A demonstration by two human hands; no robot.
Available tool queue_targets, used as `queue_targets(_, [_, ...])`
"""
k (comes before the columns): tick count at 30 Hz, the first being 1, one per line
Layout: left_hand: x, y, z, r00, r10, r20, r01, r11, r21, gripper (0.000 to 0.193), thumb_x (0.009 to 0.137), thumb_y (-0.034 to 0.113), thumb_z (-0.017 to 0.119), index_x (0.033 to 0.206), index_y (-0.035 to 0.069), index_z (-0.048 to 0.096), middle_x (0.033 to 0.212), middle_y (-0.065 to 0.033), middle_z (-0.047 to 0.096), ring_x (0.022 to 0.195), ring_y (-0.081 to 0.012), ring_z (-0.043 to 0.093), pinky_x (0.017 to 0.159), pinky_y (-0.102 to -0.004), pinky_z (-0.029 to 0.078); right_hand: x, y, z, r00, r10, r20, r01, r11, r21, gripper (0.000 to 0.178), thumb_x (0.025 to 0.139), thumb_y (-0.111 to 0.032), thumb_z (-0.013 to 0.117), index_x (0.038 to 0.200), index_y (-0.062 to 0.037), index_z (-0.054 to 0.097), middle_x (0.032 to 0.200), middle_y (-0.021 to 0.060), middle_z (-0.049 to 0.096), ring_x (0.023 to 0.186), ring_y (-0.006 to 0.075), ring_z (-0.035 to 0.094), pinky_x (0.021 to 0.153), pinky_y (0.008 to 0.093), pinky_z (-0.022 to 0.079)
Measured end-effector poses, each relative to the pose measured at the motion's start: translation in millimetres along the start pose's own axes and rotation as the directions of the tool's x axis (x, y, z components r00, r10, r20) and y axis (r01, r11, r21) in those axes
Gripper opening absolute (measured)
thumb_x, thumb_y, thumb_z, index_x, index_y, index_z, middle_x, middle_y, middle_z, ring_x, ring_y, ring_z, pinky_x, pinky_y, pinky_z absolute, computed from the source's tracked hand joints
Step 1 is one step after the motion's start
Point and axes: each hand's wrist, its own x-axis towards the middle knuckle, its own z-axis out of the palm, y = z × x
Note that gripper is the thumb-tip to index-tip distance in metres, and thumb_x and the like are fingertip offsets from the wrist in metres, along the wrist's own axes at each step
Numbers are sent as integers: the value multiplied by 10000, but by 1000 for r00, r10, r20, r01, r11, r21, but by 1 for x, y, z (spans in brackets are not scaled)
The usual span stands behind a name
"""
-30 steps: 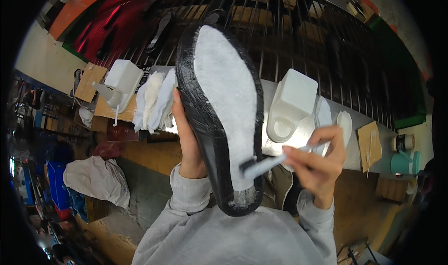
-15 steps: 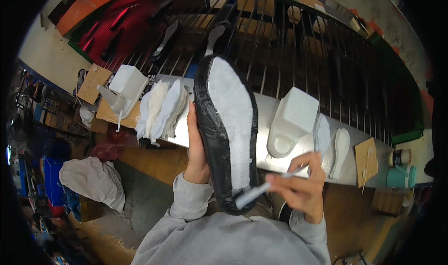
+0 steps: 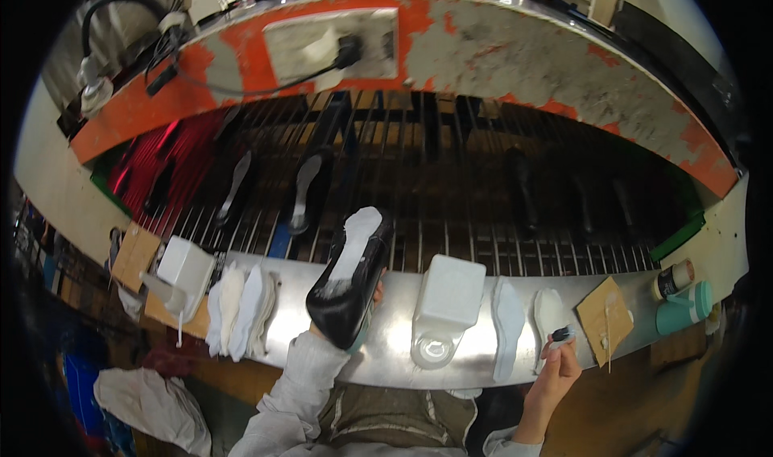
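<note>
Perhaps to expose its sole (image 3: 354, 248), the left hand (image 3: 378, 291) clasps the shoe (image 3: 345, 296) left of the white container (image 3: 448, 296); the right hand (image 3: 555, 371), rightward, pinches a brush (image 3: 561, 334).

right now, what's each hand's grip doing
Left hand: holding the black shoe, mostly hidden behind it.
Right hand: closed, holding the small dark-tipped brush.

The left hand (image 3: 378, 291), mostly hidden, grips a black shoe (image 3: 342, 316) bearing a pale strip (image 3: 353, 244). The right hand (image 3: 557, 372), well apart, pinches a dark-tipped brush (image 3: 561, 334). Between the hands, a white container (image 3: 452, 292) stands on the metal surface (image 3: 386, 360). Cardboard (image 3: 596, 316) lies right of the right hand, layered insoles (image 3: 251, 304) left of the left. Beyond both hands stretches a barred rack (image 3: 475, 252) holding dark shoes (image 3: 307, 185).
</note>
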Motion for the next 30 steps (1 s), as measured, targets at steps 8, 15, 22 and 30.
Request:
queue_targets(8, [190,67,-48,995,-85,-54,82,995,-57,378,937,262,631,1187,-20,607,1116,-200,630,1004,-325,652,819,-410,576,14,11,-2,998,2,-65,-5,999,-41,311,910,-235,718,794,14,573,937,50,487,879,155,471,784,268,347])
queue_targets(15, [233,54,-56,932,120,-343,-203,955,-216,420,1000,302,523,1193,-63,599,1127,-248,614,1039,-388,631,949,-448,589,4,75,-40,971,181,-154,-196,976,-91,161,923,-47,703,1078,-2,705,1074,75,657,951,149,601,860,298,503])
queue_targets(22, [186,31,-1,708,85,-701,-128,992,-9,687,1055,436,396,1503,-38,183,1535,-355,53,1429,-509,202,1129,-524,413,7,67,-15,958,192,-215,-220,969,-110,84,936,-66,684,976,3,710,964,52,647,881,148,581,792,296,479])
queue_targets(30, [208,48,63,554,-35,-832,81,997,13,1059,944,701,440,1579,73,-130,1553,-309,-328,1459,-586,-121,1189,-598,189,31,42,3,996,85,-25,-86,995,-43,296,880,-259,749,854,14,635,951,50,497,893,155,473,776,277,361])
